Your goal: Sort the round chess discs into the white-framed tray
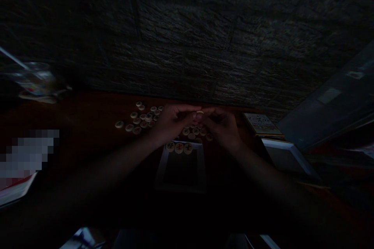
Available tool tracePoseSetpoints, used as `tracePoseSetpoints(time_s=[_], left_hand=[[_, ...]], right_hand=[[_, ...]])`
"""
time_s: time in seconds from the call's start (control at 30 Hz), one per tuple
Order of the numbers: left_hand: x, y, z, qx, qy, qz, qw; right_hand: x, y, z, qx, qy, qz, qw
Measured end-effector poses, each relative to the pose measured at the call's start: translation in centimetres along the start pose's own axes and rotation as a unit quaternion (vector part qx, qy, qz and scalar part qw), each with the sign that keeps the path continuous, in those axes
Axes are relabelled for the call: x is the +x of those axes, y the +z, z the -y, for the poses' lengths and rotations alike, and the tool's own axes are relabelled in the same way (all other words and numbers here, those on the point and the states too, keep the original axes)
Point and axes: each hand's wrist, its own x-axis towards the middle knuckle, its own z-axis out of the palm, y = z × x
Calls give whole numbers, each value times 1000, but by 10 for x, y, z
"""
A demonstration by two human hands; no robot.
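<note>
Between the fingertips of my left hand (173, 120) and my right hand (224, 126) is a round xiangqi piece (200, 113). Both hands are closed on it, held above the table. Below them stands a shallow box (201, 163), with three xiangqi pieces (179, 148) in a row along its far side, the middle one marked in red. Loose pieces (143, 116) lie scattered left of my left hand, and several more (195, 130) sit under and between the hands. Parts of that pile are hidden by my fingers.
A plastic cup (36, 78) with a straw stands at the far left. On the right lie a printed box (260, 123) and an open box part (284, 155) with pale edges. A stone-block wall (187, 39) rises behind the dark table (96, 113). The light is dim.
</note>
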Motion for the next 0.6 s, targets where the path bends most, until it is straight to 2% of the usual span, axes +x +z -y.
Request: tracePoseSetpoints(time_s=[0.13,0.3,0.47,0.6], left_hand=[[-7,0,0,43,48,12,998],[-13,1,2,26,51,-8,998],[-15,0,3,-29,-3,-51,998],[-18,0,0,-75,-31,-40,996]], right_hand=[[-6,4,0,12,27,6,1000],[-9,7,0,22,36,-10,999],[-9,8,-1,-4,30,5,1000],[-10,9,-5,-15,3,-1,1000]])
